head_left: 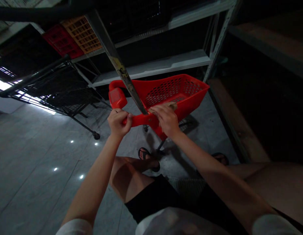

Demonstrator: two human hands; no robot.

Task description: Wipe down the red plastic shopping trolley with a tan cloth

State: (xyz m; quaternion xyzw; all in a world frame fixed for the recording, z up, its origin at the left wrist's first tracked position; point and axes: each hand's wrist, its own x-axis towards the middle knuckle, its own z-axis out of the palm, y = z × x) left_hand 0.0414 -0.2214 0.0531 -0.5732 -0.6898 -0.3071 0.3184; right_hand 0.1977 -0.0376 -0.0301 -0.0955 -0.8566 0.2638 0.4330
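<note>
A small red plastic shopping cart (pixel 190 99) with a perforated basket stands on the floor in front of me. My left hand (pixel 119 122) is closed around the near arm of its red handle (pixel 139 120), just below a red block with a pale panel (pixel 115 96). My right hand (pixel 167 119) lies on the basket's near rim, fingers bent over a small tan, cloth-like piece (pixel 174 105) that is mostly hidden. A worn metal pole (pixel 123 73) with a torn yellow sticker slants down from the upper left and ends, in this view, between my two hands.
On the left stands a dark wire shopping cart (pixel 68 88) on castors. Behind are metal shelves (pixel 153 68) with a red crate (pixel 64 40) and a yellow crate (pixel 82 32). A wooden edge (pixel 239 124) runs along the right. My knees and sandalled feet are close below.
</note>
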